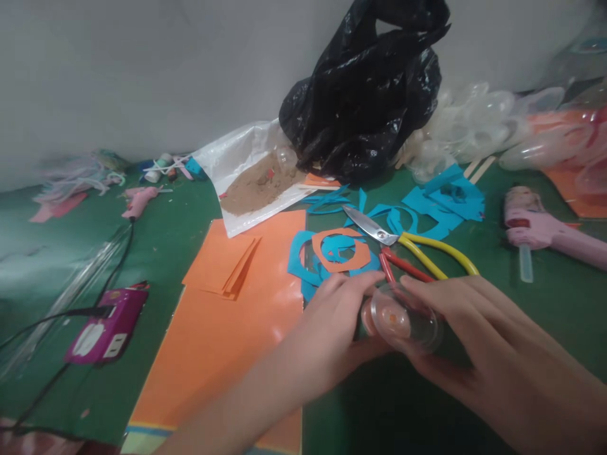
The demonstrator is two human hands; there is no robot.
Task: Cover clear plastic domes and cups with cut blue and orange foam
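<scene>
My left hand (341, 316) and my right hand (469, 335) close around a clear plastic cup (427, 325) from both sides, low in the head view. The cup lies tilted, its round rim facing partly up. Something brownish shows through its left end; I cannot make out what it is. Just beyond my fingers lie scissors (380, 235) with metal blades and red and yellow handles. Their tips rest by cut blue paper scraps (303, 253) and an orange paper ring (327, 249).
Orange sheets (256, 354) lie left of my hands. Behind are brown powder (258, 186) on white plastic and a black bag (370, 95). Pink glue guns (140, 201) lie left and right. A purple power block (108, 325) trails cables. Clear plastic pieces (478, 123) are piled back right.
</scene>
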